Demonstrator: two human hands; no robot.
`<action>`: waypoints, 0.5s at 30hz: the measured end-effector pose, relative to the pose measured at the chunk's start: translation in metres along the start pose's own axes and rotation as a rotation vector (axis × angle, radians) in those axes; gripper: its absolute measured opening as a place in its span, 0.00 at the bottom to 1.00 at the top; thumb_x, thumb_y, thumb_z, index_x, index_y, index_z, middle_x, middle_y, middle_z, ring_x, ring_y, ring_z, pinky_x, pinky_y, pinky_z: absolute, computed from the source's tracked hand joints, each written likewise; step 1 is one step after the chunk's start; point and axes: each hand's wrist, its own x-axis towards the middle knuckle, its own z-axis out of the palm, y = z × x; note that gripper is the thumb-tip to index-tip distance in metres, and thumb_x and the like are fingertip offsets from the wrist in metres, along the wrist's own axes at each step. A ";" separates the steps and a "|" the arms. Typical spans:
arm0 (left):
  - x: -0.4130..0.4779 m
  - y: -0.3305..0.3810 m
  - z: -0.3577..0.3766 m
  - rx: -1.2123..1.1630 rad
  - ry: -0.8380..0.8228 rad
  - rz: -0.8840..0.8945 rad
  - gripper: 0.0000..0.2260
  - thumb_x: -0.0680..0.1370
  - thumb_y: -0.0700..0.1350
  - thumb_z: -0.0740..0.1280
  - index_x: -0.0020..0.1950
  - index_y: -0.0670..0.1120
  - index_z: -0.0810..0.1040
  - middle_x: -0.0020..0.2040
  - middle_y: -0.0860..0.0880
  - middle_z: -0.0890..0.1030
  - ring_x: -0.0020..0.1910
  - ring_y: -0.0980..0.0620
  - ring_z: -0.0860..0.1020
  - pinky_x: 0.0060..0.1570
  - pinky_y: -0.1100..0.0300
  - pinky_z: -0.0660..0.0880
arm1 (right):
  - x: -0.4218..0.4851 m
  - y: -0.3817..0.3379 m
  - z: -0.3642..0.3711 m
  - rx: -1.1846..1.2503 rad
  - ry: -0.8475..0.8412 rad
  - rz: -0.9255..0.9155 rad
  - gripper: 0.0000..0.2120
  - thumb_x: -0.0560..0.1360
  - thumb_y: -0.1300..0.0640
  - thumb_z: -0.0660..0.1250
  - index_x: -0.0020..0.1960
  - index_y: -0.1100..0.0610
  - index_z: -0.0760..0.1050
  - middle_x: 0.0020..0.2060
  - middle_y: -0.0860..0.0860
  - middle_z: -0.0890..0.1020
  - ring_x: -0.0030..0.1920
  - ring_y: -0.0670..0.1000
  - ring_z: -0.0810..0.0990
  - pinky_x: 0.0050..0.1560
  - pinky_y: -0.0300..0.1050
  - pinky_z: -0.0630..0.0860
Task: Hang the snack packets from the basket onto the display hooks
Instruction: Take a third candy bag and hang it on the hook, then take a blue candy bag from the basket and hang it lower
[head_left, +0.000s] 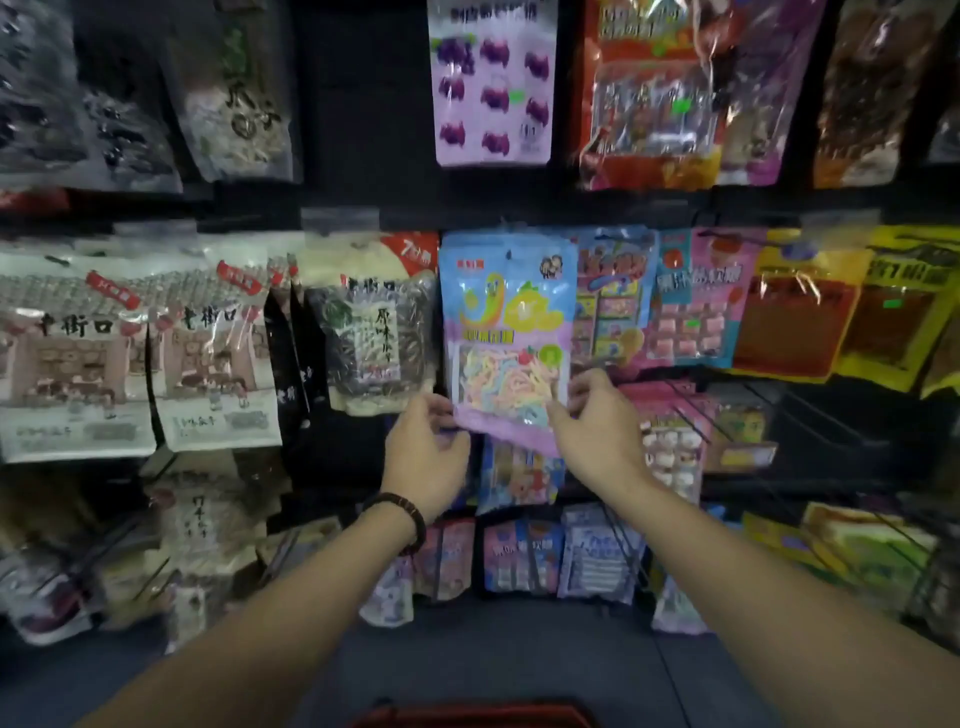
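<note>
The dark display wall (363, 104) is hung with rows of snacks. On the left, white seed packets (78, 353) read "街口". At the centre of the middle row is the blue-and-purple candy packet (506, 322), its print too blurred to read. The left hand (426, 457) and right hand (597, 426) pinch its lower corners with curled fingers. The red basket (472, 717) rim is nearest.

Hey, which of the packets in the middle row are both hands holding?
The blue and purple packet with pastel candy strips, right of the black seed packet. The left hand and right hand pinch its bottom corners.
</note>
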 end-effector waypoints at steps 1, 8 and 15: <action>-0.019 -0.013 -0.001 0.035 -0.030 0.048 0.10 0.79 0.40 0.71 0.55 0.51 0.73 0.49 0.56 0.79 0.43 0.57 0.80 0.42 0.69 0.74 | -0.019 0.010 0.009 0.004 -0.012 -0.009 0.12 0.80 0.51 0.71 0.59 0.52 0.72 0.50 0.51 0.80 0.45 0.52 0.81 0.46 0.56 0.81; -0.133 -0.132 0.008 0.213 -0.353 0.018 0.03 0.83 0.45 0.66 0.57 0.51 0.74 0.51 0.53 0.78 0.43 0.53 0.76 0.42 0.61 0.70 | -0.123 0.078 0.071 0.000 -0.004 0.166 0.13 0.78 0.53 0.73 0.55 0.56 0.70 0.46 0.53 0.79 0.44 0.55 0.79 0.42 0.50 0.73; -0.208 -0.246 0.023 0.424 -0.603 -0.368 0.10 0.82 0.43 0.66 0.42 0.52 0.72 0.35 0.58 0.73 0.35 0.58 0.71 0.39 0.62 0.68 | -0.219 0.172 0.143 -0.192 -0.616 0.415 0.09 0.78 0.52 0.72 0.41 0.55 0.80 0.36 0.50 0.84 0.46 0.56 0.85 0.43 0.43 0.74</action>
